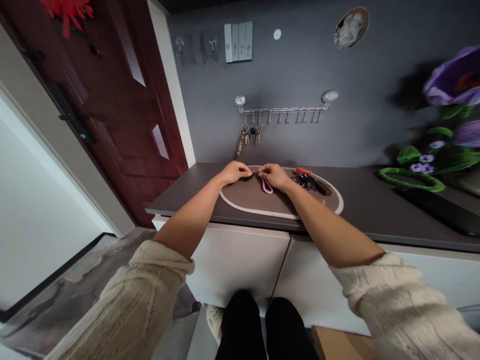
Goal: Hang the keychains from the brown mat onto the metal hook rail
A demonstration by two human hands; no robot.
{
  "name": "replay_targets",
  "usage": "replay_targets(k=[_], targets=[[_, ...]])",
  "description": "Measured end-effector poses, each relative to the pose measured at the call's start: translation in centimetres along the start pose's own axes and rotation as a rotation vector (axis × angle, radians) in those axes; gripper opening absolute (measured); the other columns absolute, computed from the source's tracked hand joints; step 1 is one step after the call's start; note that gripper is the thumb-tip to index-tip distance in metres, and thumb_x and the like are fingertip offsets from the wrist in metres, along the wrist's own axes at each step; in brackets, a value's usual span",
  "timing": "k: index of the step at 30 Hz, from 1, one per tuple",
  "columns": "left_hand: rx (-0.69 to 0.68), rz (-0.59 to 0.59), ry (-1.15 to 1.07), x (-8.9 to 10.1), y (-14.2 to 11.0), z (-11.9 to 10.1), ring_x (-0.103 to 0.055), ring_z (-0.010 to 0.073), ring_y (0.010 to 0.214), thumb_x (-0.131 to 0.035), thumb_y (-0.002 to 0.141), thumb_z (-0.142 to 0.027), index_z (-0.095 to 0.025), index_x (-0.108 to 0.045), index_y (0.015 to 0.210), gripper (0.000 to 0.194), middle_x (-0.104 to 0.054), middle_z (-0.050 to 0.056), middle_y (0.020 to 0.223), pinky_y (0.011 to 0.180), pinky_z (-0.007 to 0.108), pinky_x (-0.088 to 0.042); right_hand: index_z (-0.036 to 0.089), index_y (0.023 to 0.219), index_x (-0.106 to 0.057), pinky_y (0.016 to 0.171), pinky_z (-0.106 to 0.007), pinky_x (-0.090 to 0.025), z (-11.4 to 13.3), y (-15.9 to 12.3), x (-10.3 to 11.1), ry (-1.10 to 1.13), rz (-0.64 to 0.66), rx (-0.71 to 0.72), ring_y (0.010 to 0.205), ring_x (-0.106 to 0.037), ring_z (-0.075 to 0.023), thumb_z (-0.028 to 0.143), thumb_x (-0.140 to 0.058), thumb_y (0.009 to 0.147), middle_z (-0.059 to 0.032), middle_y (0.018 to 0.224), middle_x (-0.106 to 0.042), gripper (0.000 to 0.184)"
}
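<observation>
Both my hands are over the oval brown mat, just in front of the wall. Pinched in the fingers of my left hand (236,172) is a black key (246,177), partly hidden by them. My right hand (275,176) is closed on the upper end of a pink loop strap (267,187), which hangs down onto the mat. Between the fingertips there is a small metal part, too small to make out. To the right of my right hand lies a bunch of keys (308,182) with a red tag (303,171) and a brown fob (323,188).
A hook rail (285,109) on the grey wall carries several keys (257,134) at its left end. The pale-rimmed mat (247,200) lies on the dark countertop (360,200). Purple flowers (455,80) and a green ring (412,185) stand right; a red door (123,100) is left.
</observation>
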State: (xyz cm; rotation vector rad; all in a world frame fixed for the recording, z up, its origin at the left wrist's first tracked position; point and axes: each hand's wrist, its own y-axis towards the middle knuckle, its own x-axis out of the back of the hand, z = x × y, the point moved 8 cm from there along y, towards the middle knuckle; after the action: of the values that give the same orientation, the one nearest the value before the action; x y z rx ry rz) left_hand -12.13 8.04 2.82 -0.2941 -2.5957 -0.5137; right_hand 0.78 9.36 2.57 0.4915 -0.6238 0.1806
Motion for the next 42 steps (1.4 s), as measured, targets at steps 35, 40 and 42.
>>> replay_targets(k=[35, 40, 42], targets=[[0.105, -0.081, -0.483, -0.2, 0.3, 0.4, -0.055, 0.0048, 0.056, -0.062, 0.068, -0.018, -0.009, -0.057, 0.077, 0.013, -0.056, -0.001, 0.060, 0.063, 0.022, -0.048, 0.013, 0.071, -0.058, 0.057, -0.022, -0.037, 1.8, -0.3, 0.3, 0.413, -0.034, 0.005, 0.056, -0.046, -0.0077, 0.032, -0.057, 0.063, -0.0013, 0.066, -0.057, 0.021], [0.071, -0.057, -0.509, -0.5, 0.4, 0.3, -0.056, 0.0057, 0.060, -0.065, 0.065, -0.022, -0.009, -0.058, 0.079, 0.020, -0.058, 0.000, 0.064, 0.068, 0.025, -0.049, 0.013, 0.073, -0.056, 0.058, -0.023, -0.038, 1.8, -0.3, 0.4, 0.448, -0.058, -0.008, 0.056, -0.046, -0.0080, 0.040, -0.057, 0.064, -0.0012, 0.065, -0.056, 0.028], [0.054, -0.062, -0.510, -0.5, 0.5, 0.1, -0.056, 0.0058, 0.061, -0.066, 0.063, -0.024, -0.009, -0.059, 0.079, 0.023, -0.058, 0.001, 0.067, 0.068, 0.026, -0.049, 0.013, 0.073, -0.055, 0.058, -0.023, -0.039, 1.8, -0.3, 0.5, 0.455, -0.066, 0.000, 0.056, -0.046, -0.0079, 0.041, -0.056, 0.064, -0.0005, 0.064, -0.055, 0.029]])
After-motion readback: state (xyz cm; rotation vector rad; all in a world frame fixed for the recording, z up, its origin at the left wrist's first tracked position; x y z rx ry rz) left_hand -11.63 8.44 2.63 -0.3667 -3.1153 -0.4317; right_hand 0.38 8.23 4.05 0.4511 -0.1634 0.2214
